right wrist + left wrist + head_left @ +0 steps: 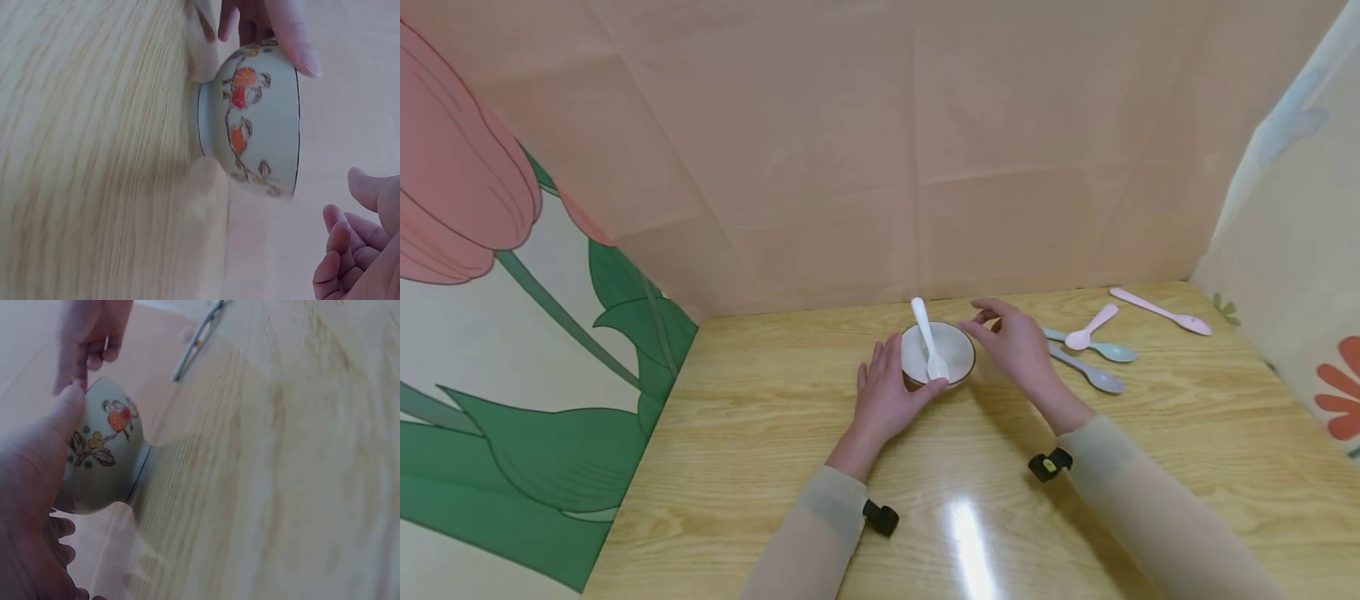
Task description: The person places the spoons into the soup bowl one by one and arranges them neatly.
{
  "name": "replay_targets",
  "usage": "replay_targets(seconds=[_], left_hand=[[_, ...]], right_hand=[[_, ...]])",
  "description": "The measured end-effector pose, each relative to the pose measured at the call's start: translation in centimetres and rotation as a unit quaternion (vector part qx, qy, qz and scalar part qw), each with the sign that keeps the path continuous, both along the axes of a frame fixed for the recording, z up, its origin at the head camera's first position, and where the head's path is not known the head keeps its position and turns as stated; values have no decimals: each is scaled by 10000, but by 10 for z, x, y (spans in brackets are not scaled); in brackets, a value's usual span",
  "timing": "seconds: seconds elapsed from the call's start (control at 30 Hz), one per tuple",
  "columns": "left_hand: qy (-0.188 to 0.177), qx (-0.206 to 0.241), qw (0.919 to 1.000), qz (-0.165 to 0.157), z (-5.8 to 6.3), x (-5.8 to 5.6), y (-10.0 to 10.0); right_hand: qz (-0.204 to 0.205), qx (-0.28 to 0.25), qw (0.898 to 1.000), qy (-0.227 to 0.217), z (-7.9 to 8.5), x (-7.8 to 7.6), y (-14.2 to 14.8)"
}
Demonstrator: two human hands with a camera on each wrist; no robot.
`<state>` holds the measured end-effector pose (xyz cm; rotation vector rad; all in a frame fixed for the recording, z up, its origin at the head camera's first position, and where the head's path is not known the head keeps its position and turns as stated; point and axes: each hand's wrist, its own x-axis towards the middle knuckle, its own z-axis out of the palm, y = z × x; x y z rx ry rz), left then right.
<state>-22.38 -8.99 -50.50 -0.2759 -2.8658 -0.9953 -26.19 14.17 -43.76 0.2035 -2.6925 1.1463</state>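
A small round bowl point(957, 346) with a dark rim stands on the wooden table. Painted fruit and leaves decorate its outer wall point(269, 119). Inside leans a white spoon point(922, 318), its handle sticking up past the far rim. My left hand point(887, 392) grips the bowl from the left, thumb at the near rim and fingers round the far side. To the right of the rim hovers my right hand point(1015, 342), its fingers loosely bent with nothing between them. The right wrist view shows that hand point(369, 240) apart from the bowl.
Right of my right hand lie several spoons: a short pink one point(1078, 340) across a teal one point(1114, 353), a lavender one point(1103, 381) and a long pink one point(1193, 324). A pink cloth wall point(805, 183) rises behind the table point(760, 433).
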Motion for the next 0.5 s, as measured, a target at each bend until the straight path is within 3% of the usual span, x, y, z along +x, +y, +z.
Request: replay_targets(seconds=[0.5], left_hand=[[-88, 43, 9999, 21, 0, 1, 2]], right_hand=[[-198, 267, 9994, 61, 5, 12, 57]])
